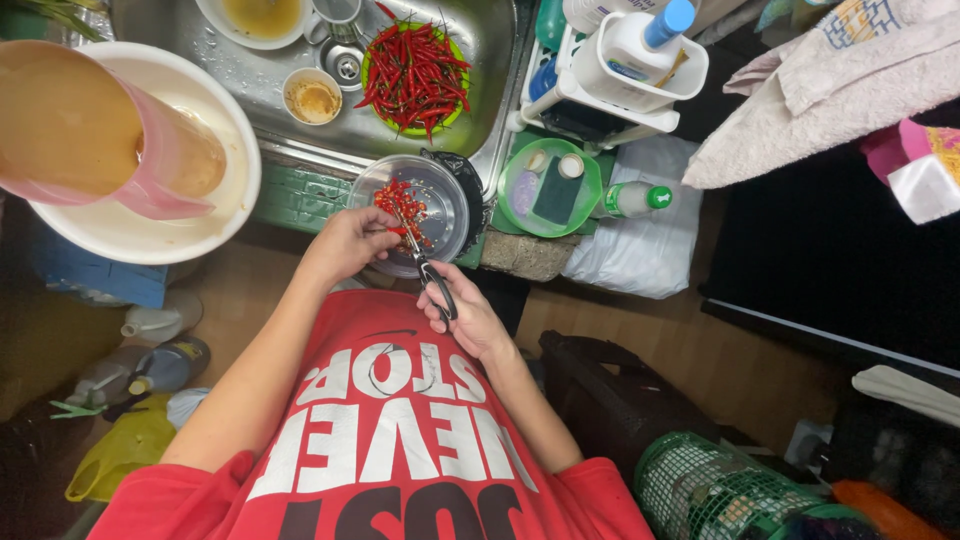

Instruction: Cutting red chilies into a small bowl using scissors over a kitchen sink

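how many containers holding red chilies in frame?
2. The green plate of whole chilies sits in the sink; the clear bowl of cut pieces sits on the counter edge, under the left hand and scissors.

A steel sink (480,60) is carrying a green plate of red chillies (413,70), a small stained bowl (312,97) and a larger white bowl (262,17), while a clear glass bowl (440,205) is sitting on its front edge. The wooden floor (720,350) is bearing plastic bottles (140,370) (lying at the left), a white plastic bag (640,250) and a green mesh basket (700,490).
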